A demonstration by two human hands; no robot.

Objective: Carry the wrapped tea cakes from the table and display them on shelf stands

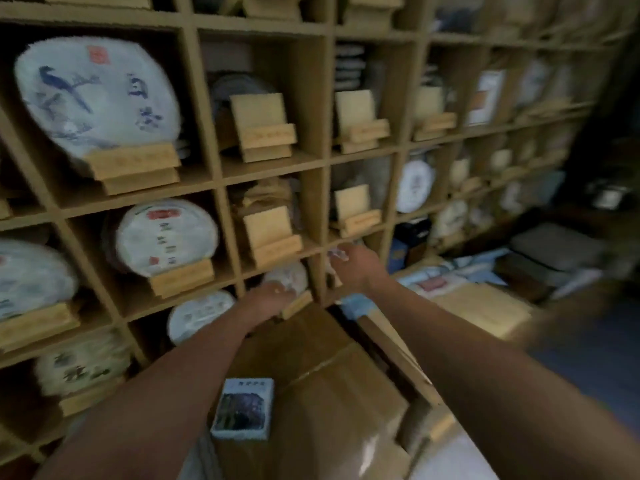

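Observation:
A wooden cubby shelf (pixel 322 161) fills the view, with wrapped tea cakes on wooden stands. My left hand (pixel 266 299) reaches into a low cubby and rests against a white wrapped tea cake (pixel 289 277) that leans on a wooden stand (pixel 298 304). My right hand (pixel 353 266) is in the neighbouring cubby to the right, its fingers around something pale that the blur hides. Empty stands (pixel 263 128) (pixel 360 121) (pixel 270 237) (pixel 355 211) sit in the cubbies above. A large bird-print cake (pixel 93 98) is displayed at upper left.
Brown cardboard boxes (pixel 322 368) stand below my arms against the shelf, with a small printed box (pixel 242 408) on top. More cartons, cloth and dark boxes (pixel 540 261) crowd the floor to the right. The frame is motion-blurred.

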